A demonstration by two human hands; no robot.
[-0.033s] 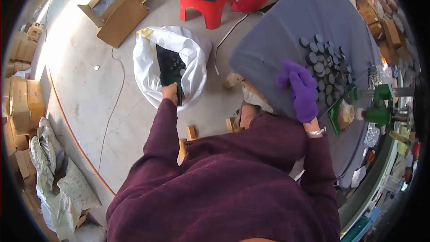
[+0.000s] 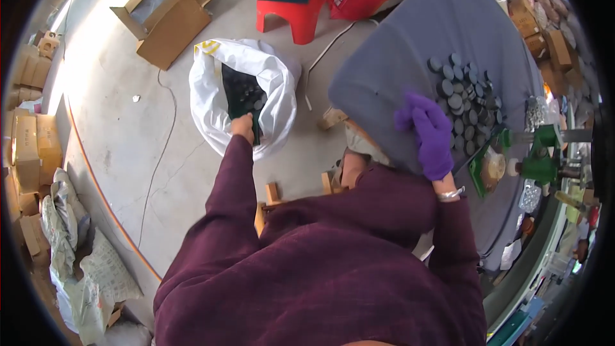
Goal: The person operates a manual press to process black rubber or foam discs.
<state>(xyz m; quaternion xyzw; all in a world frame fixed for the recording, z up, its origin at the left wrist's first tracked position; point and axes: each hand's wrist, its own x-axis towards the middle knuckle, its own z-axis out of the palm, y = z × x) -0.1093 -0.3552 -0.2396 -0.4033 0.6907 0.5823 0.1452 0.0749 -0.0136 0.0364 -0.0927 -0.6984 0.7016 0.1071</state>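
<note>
My bare left hand (image 2: 243, 128) is closed on the near edge of a dark green tray (image 2: 237, 107) inside the mouth of a white woven bag (image 2: 282, 99). Small dark round pieces (image 2: 246, 86) show in the bag's opening; whether they lie in the tray or the bag, I cannot tell. Over the grey cloth-covered table my right hand (image 2: 428, 134), in a purple glove, has its fingers stretched toward the upper left and nothing visible in them. Just right of it lies a heap of dark round discs (image 2: 471, 99).
Right of the discs stands a green metal hand press (image 2: 538, 154). An open cardboard box (image 2: 170, 35) and a red stool (image 2: 291, 19) are on the floor farther off. A cable (image 2: 168, 122) and an orange hose (image 2: 102, 198) run along the left floor.
</note>
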